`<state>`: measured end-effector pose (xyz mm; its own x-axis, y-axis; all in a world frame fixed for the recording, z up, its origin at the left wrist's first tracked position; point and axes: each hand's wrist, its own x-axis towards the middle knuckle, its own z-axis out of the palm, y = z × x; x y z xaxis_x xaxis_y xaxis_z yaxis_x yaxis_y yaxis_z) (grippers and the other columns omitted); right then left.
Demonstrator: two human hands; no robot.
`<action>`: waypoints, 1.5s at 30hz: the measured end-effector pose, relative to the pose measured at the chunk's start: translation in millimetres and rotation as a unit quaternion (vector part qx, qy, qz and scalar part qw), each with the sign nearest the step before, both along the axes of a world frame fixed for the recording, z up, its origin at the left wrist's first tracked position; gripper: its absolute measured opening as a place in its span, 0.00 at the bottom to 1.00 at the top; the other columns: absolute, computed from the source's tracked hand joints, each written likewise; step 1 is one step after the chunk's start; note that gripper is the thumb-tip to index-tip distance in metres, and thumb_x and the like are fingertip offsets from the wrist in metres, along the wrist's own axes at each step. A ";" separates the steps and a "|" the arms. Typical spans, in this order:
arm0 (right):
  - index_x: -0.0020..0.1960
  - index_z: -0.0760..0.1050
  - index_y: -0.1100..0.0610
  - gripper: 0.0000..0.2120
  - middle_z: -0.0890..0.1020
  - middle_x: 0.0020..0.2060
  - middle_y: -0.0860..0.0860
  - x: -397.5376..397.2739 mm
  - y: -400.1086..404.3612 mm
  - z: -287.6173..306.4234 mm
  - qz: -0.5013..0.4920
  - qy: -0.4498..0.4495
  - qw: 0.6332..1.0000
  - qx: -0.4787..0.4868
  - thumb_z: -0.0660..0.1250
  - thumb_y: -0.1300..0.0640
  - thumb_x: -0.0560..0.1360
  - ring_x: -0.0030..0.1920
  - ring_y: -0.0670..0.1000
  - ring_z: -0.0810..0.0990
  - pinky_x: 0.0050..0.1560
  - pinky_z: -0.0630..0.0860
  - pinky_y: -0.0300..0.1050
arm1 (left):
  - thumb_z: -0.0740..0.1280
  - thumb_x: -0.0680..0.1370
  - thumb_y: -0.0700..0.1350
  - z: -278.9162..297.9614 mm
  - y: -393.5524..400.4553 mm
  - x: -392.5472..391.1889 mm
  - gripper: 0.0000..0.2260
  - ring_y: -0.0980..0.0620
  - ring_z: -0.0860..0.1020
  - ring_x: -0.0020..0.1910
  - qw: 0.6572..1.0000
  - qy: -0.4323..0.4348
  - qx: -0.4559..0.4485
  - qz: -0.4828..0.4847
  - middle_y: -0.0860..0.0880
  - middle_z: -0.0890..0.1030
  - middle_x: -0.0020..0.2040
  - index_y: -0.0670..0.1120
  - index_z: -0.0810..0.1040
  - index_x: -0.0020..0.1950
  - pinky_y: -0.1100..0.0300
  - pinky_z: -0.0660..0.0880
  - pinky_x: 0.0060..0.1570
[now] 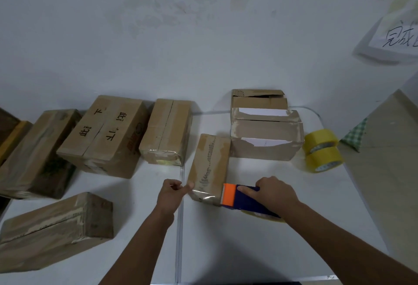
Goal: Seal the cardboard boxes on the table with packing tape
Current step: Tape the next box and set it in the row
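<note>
Between the hands lies a small cardboard box (209, 167); left hand (170, 194) pinches its near corner, right hand (274, 192) grips an orange-and-blue tape dispenser (243, 199) touching it.

The small brown cardboard box (209, 167) is matt and scuffed, with a wrinkled strip of glossy clear tape along its top and near end. The orange-and-navy tape dispenser (243, 198) looks like smooth plastic. Two stacked yellow tape rolls (322, 150) shine glossy on the smooth white matt table (260, 250).
</note>
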<state>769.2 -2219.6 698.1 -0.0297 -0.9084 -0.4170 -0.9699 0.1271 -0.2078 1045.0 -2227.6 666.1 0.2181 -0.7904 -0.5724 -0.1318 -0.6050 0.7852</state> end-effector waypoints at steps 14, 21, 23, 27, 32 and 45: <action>0.43 0.76 0.54 0.32 0.77 0.35 0.49 6.1 2.5 0.3 -0.021 0.004 0.999 0.032 0.53 0.26 0.73 0.37 0.48 0.77 0.41 0.73 0.41 | 0.61 0.83 0.44 -4.6 4.9 18.5 0.09 0.47 0.81 0.49 0.999 -0.030 -0.030 -0.007 0.45 0.82 0.48 0.42 0.80 0.53 0.60 0.74 0.47; 0.39 0.74 0.53 0.31 0.76 0.33 0.48 6.4 5.1 2.9 -0.018 0.015 0.999 0.027 0.53 0.27 0.74 0.35 0.48 0.78 0.40 0.72 0.40 | 0.62 0.83 0.51 3.4 6.9 46.8 0.14 0.50 0.82 0.51 0.967 -0.218 -0.073 -0.106 0.51 0.79 0.62 0.50 0.79 0.66 0.57 0.76 0.55; 0.36 0.73 0.53 0.30 0.76 0.32 0.48 4.6 4.9 4.0 -0.010 0.020 1.000 0.022 0.52 0.27 0.74 0.35 0.48 0.77 0.40 0.72 0.40 | 0.60 0.84 0.49 5.7 10.2 52.1 0.19 0.48 0.82 0.54 0.966 -0.238 -0.077 -0.068 0.47 0.76 0.68 0.45 0.70 0.74 0.54 0.75 0.59; 0.35 0.72 0.52 0.30 0.75 0.31 0.48 6.0 4.4 3.6 -0.006 0.023 1.000 0.012 0.52 0.27 0.74 0.35 0.48 0.77 0.40 0.73 0.40 | 0.62 0.82 0.36 12.4 18.7 33.3 0.18 0.53 0.75 0.65 0.861 -0.326 -0.326 -0.213 0.49 0.77 0.68 0.45 0.75 0.71 0.60 0.68 0.67; 0.35 0.73 0.52 0.30 0.76 0.31 0.48 8.2 3.0 1.3 -0.007 0.022 1.000 0.012 0.52 0.26 0.74 0.34 0.47 0.77 0.39 0.73 0.40 | 0.73 0.62 0.24 -9.0 25.5 19.3 0.31 0.47 0.80 0.62 0.739 -0.365 -0.392 -0.409 0.48 0.81 0.63 0.45 0.82 0.63 0.47 0.80 0.57; 0.37 0.76 0.55 0.34 0.76 0.32 0.49 3.2 3.4 -0.6 -0.018 0.003 1.000 0.020 0.52 0.25 0.73 0.34 0.49 0.77 0.38 0.72 0.41 | 0.45 0.86 0.53 3.1 -35.7 -57.7 0.23 0.53 0.41 0.80 0.688 -0.393 -0.272 -0.546 0.53 0.44 0.82 0.52 0.49 0.82 0.50 0.39 0.78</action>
